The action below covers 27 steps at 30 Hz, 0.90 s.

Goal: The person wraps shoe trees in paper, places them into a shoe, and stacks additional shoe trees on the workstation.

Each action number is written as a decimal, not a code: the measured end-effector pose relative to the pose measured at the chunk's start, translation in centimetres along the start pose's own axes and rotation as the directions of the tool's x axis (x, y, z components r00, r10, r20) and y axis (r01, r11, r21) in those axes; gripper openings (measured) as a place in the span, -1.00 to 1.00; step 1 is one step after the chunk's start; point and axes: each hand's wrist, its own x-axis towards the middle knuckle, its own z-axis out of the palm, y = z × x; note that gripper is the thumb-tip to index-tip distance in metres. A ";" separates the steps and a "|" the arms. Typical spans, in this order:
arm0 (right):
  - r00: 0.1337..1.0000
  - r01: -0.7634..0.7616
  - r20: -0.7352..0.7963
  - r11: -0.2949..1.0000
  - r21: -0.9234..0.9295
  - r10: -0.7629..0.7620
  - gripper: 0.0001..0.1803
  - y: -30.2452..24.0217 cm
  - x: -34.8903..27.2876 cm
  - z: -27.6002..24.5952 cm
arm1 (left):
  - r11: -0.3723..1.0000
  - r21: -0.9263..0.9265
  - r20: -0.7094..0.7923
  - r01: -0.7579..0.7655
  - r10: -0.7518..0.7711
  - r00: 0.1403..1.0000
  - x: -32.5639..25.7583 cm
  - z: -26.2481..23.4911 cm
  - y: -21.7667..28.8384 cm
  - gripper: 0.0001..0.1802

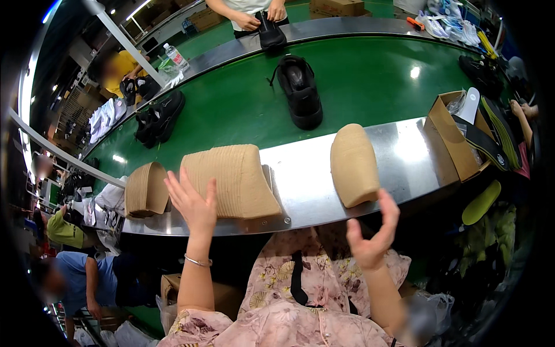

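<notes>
My left hand (195, 203) has its fingers spread at the left end of a long row of nested tan moulded paperboard shoe inserts (231, 179). Whether its fingertips touch them I cannot tell. A shorter nested stack of the same inserts (141, 191) stands to its left. On the right, a separate tan insert (354, 165) lies with its rounded end away from me. Close to its near end is my right hand (374, 238), thumb and fingers apart and nothing between them; the forefinger tip is at the insert's lower right corner.
The inserts sit on a metal ledge (300, 156) along a green conveyor belt (231, 92). A black shoe (299, 92) stands ahead on the belt, with black shoes (161, 118) farther left. An open cardboard box (454, 139) holds insoles at right. Across the belt, a person handles another black shoe (272, 33).
</notes>
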 end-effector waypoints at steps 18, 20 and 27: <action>0.887 -0.145 0.458 0.977 0.156 0.059 -0.16 -11.0 -1.5 14.1 | 0.890 -0.419 0.252 0.178 -0.074 0.965 -0.2 2.7 -6.1 -0.32; 0.911 0.001 0.411 0.995 0.102 -0.043 -0.18 -12.1 -0.5 13.9 | 0.863 -0.470 0.273 0.188 -0.060 0.960 -0.1 2.8 -6.9 -0.32; 0.868 0.278 0.428 0.961 -0.003 -0.250 -0.20 -17.0 1.7 13.9 | 0.365 -0.807 0.473 0.463 -0.068 0.878 0.3 3.4 -9.1 -0.43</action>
